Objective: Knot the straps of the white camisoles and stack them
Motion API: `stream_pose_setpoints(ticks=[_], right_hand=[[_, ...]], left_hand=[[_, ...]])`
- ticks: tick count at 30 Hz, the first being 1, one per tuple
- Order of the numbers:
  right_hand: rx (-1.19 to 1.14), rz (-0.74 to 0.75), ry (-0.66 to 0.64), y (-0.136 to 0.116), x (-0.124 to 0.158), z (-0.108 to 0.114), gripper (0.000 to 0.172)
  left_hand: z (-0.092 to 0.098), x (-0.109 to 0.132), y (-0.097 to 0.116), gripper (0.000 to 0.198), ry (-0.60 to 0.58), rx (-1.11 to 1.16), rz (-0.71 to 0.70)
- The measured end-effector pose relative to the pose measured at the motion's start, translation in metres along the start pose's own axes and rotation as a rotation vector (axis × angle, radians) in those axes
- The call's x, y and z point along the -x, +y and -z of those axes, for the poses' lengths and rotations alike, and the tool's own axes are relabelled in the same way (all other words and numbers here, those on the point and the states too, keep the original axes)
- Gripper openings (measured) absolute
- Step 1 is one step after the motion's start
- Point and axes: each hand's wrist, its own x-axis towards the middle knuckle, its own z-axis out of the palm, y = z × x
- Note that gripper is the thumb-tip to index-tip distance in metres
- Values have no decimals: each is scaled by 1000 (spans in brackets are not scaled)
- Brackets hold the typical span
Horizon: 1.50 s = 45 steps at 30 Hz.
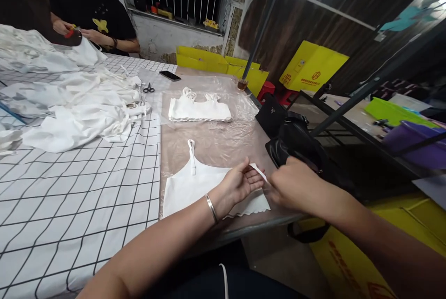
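Observation:
A white camisole (205, 185) lies flat on the clear plastic sheet in front of me, with one looped shoulder strap (192, 157) on its left part. My left hand (240, 185) rests over its right part, palm turned sideways, thumb up and fingers stretched out. Close by on the right, my right hand (292, 180) is closed, its fingertips at a narrow white strap (258, 171) that runs past my left fingers. The exact grip is partly hidden. Farther back sits a neat stack of folded white camisoles (200, 109).
Loose white garments (83, 113) are heaped on the checked cloth (104, 187) at left. Black scissors (148, 87) and a phone (170, 75) lie behind. A black bag (296, 136) sits at right, near a metal post (261, 25). Across the table, a person (104, 20) handles white fabric.

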Motion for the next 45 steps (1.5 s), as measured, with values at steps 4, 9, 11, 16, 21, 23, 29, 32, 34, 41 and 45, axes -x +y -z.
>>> stream_pose_setpoints(ticks=[4, 9, 11, 16, 21, 23, 29, 32, 34, 41, 45], right_hand=[[-653, -22, 57, 10, 18, -31, 34], [-1638, -59, 237, 22, -18, -87, 43], [-1982, 54, 160, 10, -29, -103, 43], [-2296, 92, 30, -26, -35, -117, 34], [-2089, 96, -145, -27, -3, -120, 32], [-1945, 105, -210, -19, 15, -117, 36], [-1620, 107, -244, 12, 37, -101, 38], [-1747, -24, 13, 29, 21, -94, 39], [-1869, -99, 153, 41, 4, -88, 35], [-1942, -64, 280, 59, -63, -64, 17], [-1897, -26, 349, 57, -88, -58, 9]], left_hand=[[-2, 2, -3, 12, 11, 38, -52], [-5, 2, 2, 15, -9, 61, -89], [-8, 0, 5, 17, 30, 60, -106], [-12, -3, 18, 16, 101, 26, -132], [-1, -13, 41, 20, 178, -57, -201], [3, -20, 48, 24, 225, -93, -197], [9, -27, 60, 15, 248, -459, -156], [20, -13, 68, 26, 294, -1048, -286], [31, 0, 69, 26, 403, -1501, -480], [54, 15, 45, 28, 584, -2133, -501], [56, 12, 44, 15, 533, -2063, -468]])
